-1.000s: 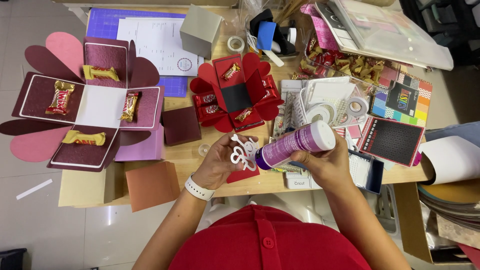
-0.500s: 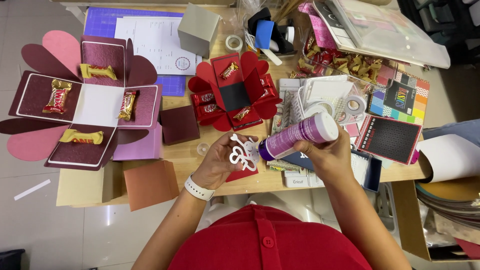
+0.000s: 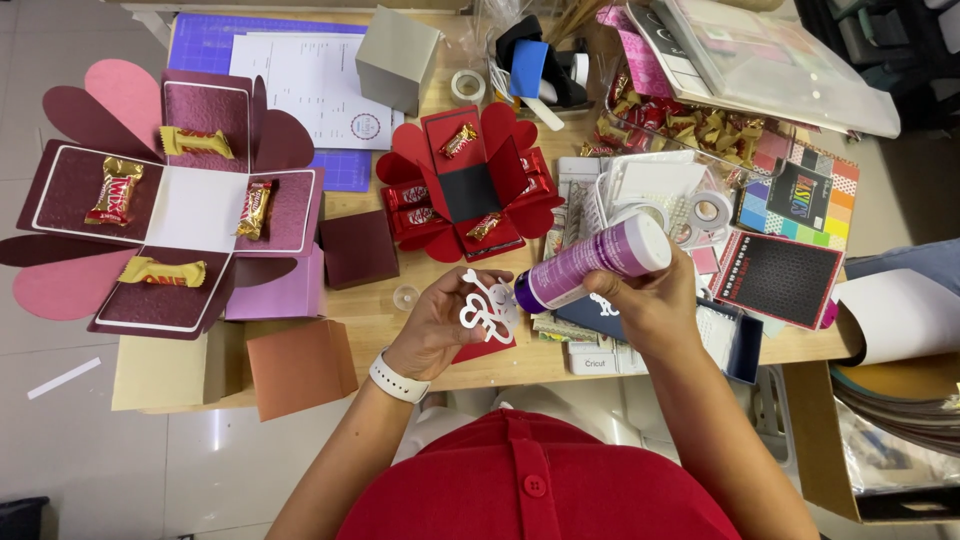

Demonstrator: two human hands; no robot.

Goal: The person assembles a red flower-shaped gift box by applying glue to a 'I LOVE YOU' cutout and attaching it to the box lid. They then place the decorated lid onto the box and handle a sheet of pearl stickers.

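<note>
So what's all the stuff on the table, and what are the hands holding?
White curly paper cutout: one, white, in the left hand.
Purple glue stick: one, purple with white cap, in the right hand, tip at the cutout.
Large maroon fold-out paper box: one, maroon and pink, opened flat at the table's left, four wrapped candy bars on its flaps.
Small red fold-out paper box: one, red with black centre, mid-table, candies on it.
Grey cardboard cube: one, far edge.
Brown paper cube: one, near edge.
White tape rolls: a few, right of centre.
Left hand: white wristband.
Right hand: gripping the glue.
</note>
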